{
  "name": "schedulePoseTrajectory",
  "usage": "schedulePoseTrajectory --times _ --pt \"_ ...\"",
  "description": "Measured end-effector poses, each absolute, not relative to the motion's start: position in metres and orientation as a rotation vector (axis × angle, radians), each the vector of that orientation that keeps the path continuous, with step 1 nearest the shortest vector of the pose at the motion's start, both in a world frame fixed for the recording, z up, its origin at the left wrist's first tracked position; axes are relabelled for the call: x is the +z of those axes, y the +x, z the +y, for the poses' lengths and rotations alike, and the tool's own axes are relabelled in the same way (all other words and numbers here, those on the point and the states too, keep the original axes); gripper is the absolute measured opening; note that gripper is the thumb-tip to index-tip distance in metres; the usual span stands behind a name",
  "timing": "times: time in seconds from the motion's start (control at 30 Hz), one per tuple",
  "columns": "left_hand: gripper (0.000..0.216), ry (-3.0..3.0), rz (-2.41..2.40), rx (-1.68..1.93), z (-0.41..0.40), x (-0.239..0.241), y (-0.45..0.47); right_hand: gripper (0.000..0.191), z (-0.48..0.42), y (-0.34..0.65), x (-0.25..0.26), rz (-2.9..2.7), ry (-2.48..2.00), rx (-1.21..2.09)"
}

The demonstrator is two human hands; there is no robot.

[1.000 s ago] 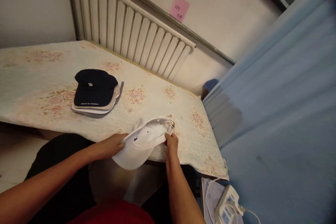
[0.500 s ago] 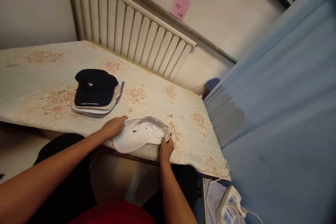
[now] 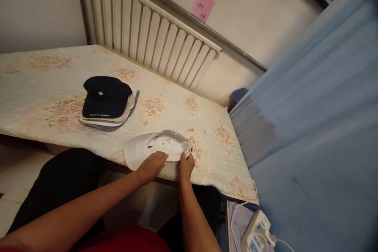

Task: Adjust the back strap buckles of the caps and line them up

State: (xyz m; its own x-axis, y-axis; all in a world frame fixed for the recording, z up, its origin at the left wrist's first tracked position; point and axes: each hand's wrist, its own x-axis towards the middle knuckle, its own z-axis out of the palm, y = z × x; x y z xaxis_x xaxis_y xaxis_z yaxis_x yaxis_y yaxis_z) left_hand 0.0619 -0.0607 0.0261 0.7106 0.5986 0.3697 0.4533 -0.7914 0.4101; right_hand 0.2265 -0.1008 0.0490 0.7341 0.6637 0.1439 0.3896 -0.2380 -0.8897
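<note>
A white baseball cap [image 3: 137, 146] lies near the front edge of the bed, brim to the left, its hollow crown facing up with a small dark emblem showing. My left hand [image 3: 154, 165] is closed on the cap's near rim, where brim and crown meet. At the back end of the cap, my right hand [image 3: 186, 165] pinches the rim by the strap. To the left sits a stack of caps [image 3: 106, 98]: a navy one with white lettering on top, with beige, white and grey brims beneath it.
The bed's floral cover [image 3: 165, 98] spreads under the caps. Behind it stands a white slatted radiator [image 3: 141, 27] against the wall. A blue curtain [image 3: 310, 138] hangs at the right. A power strip [image 3: 256, 232] with cables rests on a small stand at lower right.
My left hand has left the brim's far side and moved right and nearer, onto the cap's near rim. My right hand keeps its place at the strap end.
</note>
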Motion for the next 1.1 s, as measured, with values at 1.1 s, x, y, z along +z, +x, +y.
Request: schedulePoseTrajectory --times 1.1 --pt "0.062 2.476 1.310 0.601 0.009 0.021 0.122 0.019 -0.098 0.206 0.093 -1.267 -1.981 -0.033"
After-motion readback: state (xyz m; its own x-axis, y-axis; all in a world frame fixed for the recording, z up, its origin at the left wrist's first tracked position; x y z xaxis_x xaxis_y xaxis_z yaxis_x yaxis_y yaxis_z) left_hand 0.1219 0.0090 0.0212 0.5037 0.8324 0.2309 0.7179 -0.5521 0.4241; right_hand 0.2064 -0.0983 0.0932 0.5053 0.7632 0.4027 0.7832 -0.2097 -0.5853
